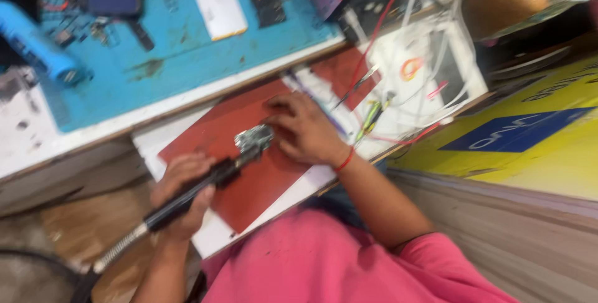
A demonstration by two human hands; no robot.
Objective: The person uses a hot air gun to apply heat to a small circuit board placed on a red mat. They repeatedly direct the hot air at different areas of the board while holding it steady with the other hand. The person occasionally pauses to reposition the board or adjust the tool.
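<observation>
A small metal-shielded circuit board [254, 138] lies on a dark red mat [255, 188] over a white board. My right hand [305, 132], with a red thread band at the wrist, rests on the mat and presses on the circuit board's right side. My left hand [180, 197] grips a black pen-shaped tool [212, 178] with a flexible metal hose trailing down to the left. The tool's tip touches the near edge of the circuit board. The view is blurred, so fine parts on the board cannot be made out.
A blue work mat [187, 60] behind holds small parts, a white rectangular piece [221, 10] and a blue cylindrical tool [34, 44]. Red and white wires [398, 72] tangle at the right. A yellow and blue sheet [529, 135] lies at the far right.
</observation>
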